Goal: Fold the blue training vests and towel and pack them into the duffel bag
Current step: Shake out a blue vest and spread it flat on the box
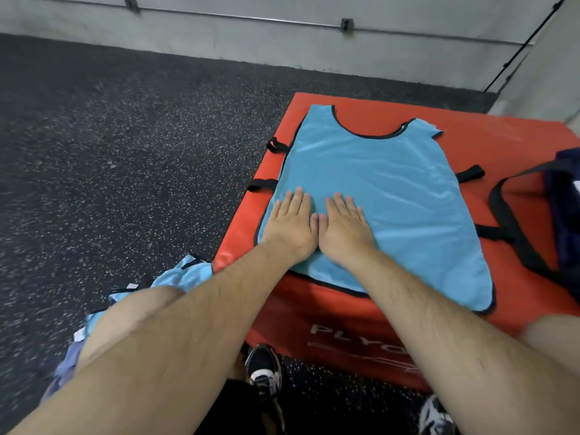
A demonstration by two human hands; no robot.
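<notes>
The floor (110, 136) is dark rubber matting flecked with white. A pale grey concrete wall (282, 45) runs along its far edge and carries a thin horizontal pipe (235, 16) fixed by two brackets (346, 25); a black cable (523, 47) descends diagonally at the right-hand corner. A red padded box (314, 309) stands on the floor, with white lettering on its near face and black strap loops (263, 184).

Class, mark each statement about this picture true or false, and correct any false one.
1. The left hand and the right hand lie flat on the blue vest. True.
2. The blue vest is folded in half. False: it lies spread out, unfolded.
3. The blue vest lies on a red box. True.
4. The bag stands left of the vest. False: the duffel bag is to its right.
</notes>
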